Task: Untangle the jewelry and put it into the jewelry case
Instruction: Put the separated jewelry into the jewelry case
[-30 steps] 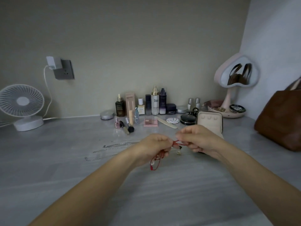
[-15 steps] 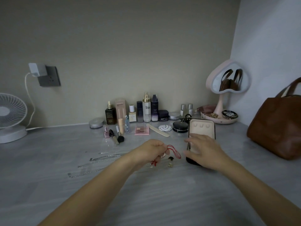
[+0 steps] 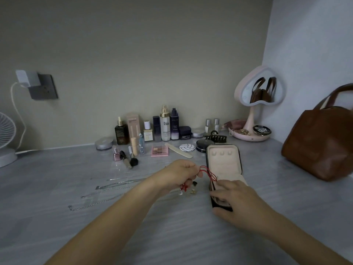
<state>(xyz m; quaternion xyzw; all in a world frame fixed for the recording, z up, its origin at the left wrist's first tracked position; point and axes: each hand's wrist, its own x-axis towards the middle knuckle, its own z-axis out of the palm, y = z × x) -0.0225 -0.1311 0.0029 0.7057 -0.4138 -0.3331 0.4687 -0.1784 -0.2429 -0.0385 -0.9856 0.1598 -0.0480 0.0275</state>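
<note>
A small black jewelry case (image 3: 223, 159) with a cream lining stands open on the grey table, its lid upright. My left hand (image 3: 181, 175) grips a red cord bracelet (image 3: 208, 172), whose loops hang out toward the case's left edge. My right hand (image 3: 232, 197) rests on the case's lower tray, with its thumb at the front left corner. Small earrings or charms (image 3: 192, 190) lie on the table just under my left hand. Several thin silver chains (image 3: 107, 190) are laid out side by side to the left.
Cosmetic bottles (image 3: 165, 125), brushes, a pink palette (image 3: 160, 151) and a black hair claw (image 3: 215, 138) line the back wall. A pink heart mirror (image 3: 257, 92) stands back right, a brown bag (image 3: 321, 142) at the right, a white fan (image 3: 5, 134) at the left edge.
My right hand let go of the red cord and dropped onto the case's tray. My left hand kept the cord and carried it right, toward the case. The view shifted right.
</note>
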